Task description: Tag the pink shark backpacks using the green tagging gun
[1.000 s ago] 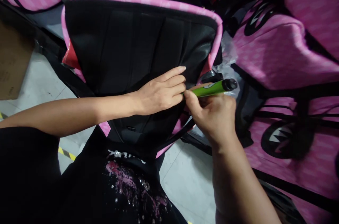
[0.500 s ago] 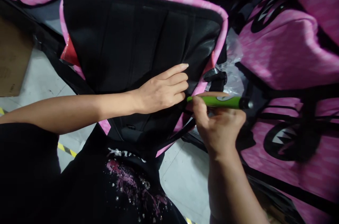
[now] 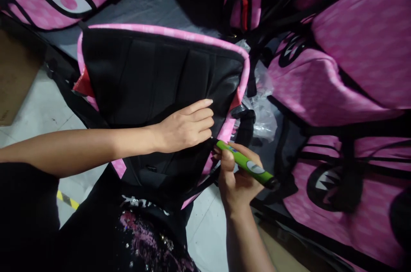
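Note:
A black panel with pink piping (image 3: pixel 144 79) lies across the middle, a red tab at each side. My left hand (image 3: pixel 188 128) rests on its lower right part, fingers bent together; whether they pinch the fabric is hidden. Just right of it, my right hand (image 3: pixel 239 173) is closed around a green tool like a lighter or pen (image 3: pixel 245 162). The tool's narrow front end points up-left at the panel's right edge, near my left fingertips. Beside that edge are a black buckle and strap (image 3: pixel 245 118).
Pink patterned bags (image 3: pixel 356 49) with black straps fill the right side. Another pink bag with an eye print (image 3: pixel 67 2) is at the top left. Clear plastic wrap (image 3: pixel 263 118) lies right of the panel. A cardboard box (image 3: pixel 17 79) stands at the left edge.
The view has shifted, so the panel appears lower and further left. The green tool has turned from nearly level to slanting down to the right, and my right hand sits lower.

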